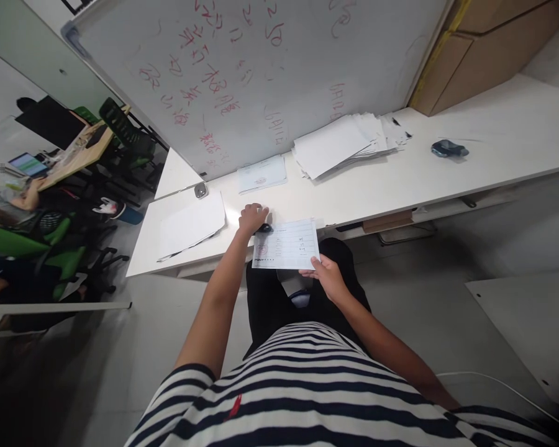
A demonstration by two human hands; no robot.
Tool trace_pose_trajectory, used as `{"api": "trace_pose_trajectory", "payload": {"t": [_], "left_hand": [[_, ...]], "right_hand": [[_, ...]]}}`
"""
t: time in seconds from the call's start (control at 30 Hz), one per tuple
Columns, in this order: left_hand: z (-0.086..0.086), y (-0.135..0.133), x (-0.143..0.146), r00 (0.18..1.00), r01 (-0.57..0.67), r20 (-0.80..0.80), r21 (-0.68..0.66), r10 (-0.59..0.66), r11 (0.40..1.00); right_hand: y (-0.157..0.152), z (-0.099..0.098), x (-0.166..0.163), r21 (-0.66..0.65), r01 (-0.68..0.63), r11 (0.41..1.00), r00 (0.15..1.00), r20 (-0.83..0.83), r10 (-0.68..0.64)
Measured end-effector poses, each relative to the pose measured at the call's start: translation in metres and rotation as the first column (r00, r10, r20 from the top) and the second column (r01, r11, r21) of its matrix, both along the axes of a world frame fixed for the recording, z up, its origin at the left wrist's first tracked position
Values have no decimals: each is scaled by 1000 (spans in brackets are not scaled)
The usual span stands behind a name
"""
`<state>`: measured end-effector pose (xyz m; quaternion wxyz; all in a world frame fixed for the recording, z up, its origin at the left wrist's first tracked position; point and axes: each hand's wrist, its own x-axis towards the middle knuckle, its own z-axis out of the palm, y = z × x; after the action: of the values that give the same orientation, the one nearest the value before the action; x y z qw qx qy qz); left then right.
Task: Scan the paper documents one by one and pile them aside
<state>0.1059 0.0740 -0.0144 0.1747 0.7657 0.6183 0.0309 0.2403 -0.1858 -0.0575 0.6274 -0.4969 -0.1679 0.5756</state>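
Note:
My right hand [326,274] pinches the lower right corner of a printed form [286,245], thumb on top. The form has table lines, handwriting at its right and a round red stamp mark at its lower left. It overlaps the front edge of the white desk [307,197], above my lap. At its upper left, my left hand [253,218] is curled at a small rounded black object [264,228]. The fingers partly cover this object, so its kind does not show.
Behind lie a stamped bluish sheet [262,174] and a thick paper stack [340,143]. Other papers [193,220] and a small grey device [200,190] are at left. A whiteboard [242,81] and cardboard boxes [475,56] stand behind. A dark blue item [448,148] lies right. People sit far left.

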Motion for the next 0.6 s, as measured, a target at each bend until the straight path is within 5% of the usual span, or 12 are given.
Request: {"api": "trace_pose_trajectory", "payload": {"t": [0.33,0.47,0.6], "left_hand": [[12,-7,0,997,64,39,34,-66,997],[18,-20,-12,970,226,38,221,-240,949],[10,-33,-27,978,190,17,357,-210,915]], "right_hand": [[-3,0,-7,-13,28,1000,999,30,-28],[-3,0,-9,-3,20,1000,999,29,-20],[-3,-1,-9,-7,26,1000,998,51,-26]]}}
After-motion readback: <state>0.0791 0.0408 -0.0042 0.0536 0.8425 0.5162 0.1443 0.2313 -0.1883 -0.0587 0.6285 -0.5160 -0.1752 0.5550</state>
